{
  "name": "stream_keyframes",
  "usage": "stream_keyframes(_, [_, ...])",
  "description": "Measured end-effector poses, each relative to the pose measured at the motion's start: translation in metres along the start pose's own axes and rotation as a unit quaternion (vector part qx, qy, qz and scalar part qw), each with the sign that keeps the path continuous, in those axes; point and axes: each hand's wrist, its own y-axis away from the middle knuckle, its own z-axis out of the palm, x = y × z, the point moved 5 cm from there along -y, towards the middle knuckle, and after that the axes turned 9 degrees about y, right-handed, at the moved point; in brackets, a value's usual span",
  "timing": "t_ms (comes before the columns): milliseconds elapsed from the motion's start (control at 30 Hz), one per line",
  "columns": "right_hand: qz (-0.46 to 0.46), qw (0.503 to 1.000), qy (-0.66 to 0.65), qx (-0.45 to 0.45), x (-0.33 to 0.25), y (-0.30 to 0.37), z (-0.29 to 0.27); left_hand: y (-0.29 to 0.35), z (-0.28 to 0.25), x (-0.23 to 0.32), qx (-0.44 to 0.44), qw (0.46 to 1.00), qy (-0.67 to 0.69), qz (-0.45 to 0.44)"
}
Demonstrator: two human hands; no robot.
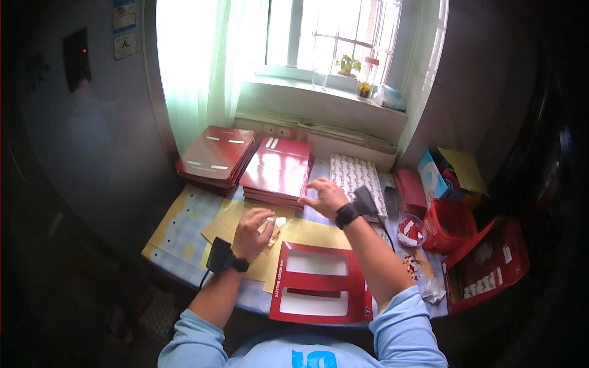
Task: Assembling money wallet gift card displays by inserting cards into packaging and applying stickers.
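My left hand (250,234) is over the yellow sheets (257,264), its thumb and bent fingers apart. Just beyond the thumb lies a small white scrap (280,221). My right hand (327,197) is raised beside the nearer corner of a stack of red flat cardboard pieces (276,165). Its thumb and fingers are spread, and nothing shows between them. On the table before me rests a red cardboard sheet (319,282) with two large windows, under my right forearm. Each wrist bears a black strapped device.
A second red stack (218,153) stands at the back left. Beyond my right hand lies a patterned white pack (354,172). At the right are a round tub (410,230) of red and white pieces, a red basket (450,226), a blue box (432,175) and an open red box (488,267).
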Motion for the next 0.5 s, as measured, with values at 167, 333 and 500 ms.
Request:
stream_keyframes(167, [-0.036,0.999,0.029,0.002,0.002,-0.033,0.032,0.012,0.002,-0.007,0.005,1.0,-0.008,0.002])
stream_keyframes(333, [-0.026,0.993,0.029,-0.11,0.007,-0.042,0.037,0.01,0.001,-0.008,-0.015,0.999,0.007,-0.031])
stream_keyframes(500, [0.026,0.992,-0.11,-0.051,0.021,-0.041,0.037,0.006,-0.001,-0.007,-0.014,0.999,0.012,-0.03])
